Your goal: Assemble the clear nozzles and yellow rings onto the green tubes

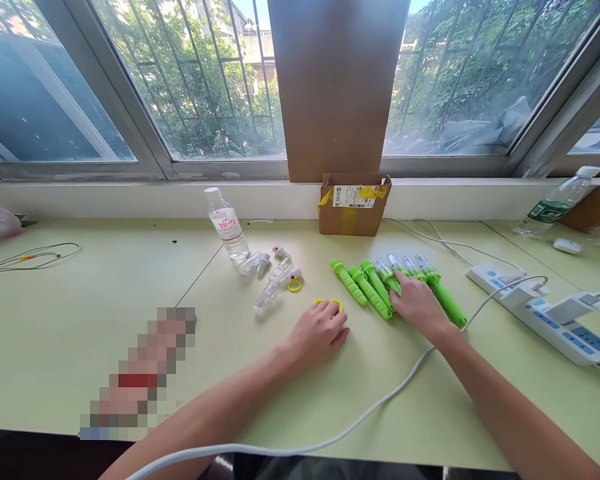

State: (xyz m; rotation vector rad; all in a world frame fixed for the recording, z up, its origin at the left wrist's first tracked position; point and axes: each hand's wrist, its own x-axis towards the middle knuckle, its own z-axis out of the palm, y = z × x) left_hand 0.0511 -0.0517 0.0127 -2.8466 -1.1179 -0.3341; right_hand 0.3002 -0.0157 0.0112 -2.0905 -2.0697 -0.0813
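Observation:
My left hand (321, 333) rests on the table with its fingers curled and their tips hidden. A yellow ring (336, 305) shows just beyond those fingers; whether they hold it is unclear. To the left lie another yellow ring (294, 287) and several clear plastic tubular pieces (273, 287), some with a white end. My right hand (414, 301) is closed around a bright green tube with a clear end (387, 277), among more clear-ended green tubes (445, 293). Several plain green tubes (367, 293) lie side by side between my hands.
A water bottle (229, 223) stands behind the clear pieces. By the windowsill is a cardboard box (354, 220). A power strip (540, 313) lies right, and a white cable (370, 410) crosses in front. A blurred object (140, 373) lies left; another bottle (555, 203) leans far right.

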